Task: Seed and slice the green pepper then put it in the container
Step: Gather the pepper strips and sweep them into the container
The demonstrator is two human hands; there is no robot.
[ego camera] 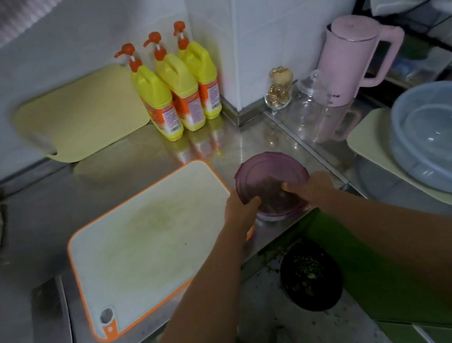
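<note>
Head view, looking down at a steel tabletop (32,221): a white cutting board (146,238) with an orange rim lies bare but for green smears. Just beside the board's right edge sits a round purple container (282,212), and a translucent purple lid (270,176) is held tilted over it. The left hand (241,206) has its grip curled round the lid's near-left rim; the right hand (309,187) pinches the lid's right rim. No green pepper shows on the board; the slices are probably inside the container, though the lid hides them. A cleaver (50,317) lies left of the board, apart from it. The lid looks light, thin and slightly flexible, so holding opposite rims should seat it evenly.
</note>
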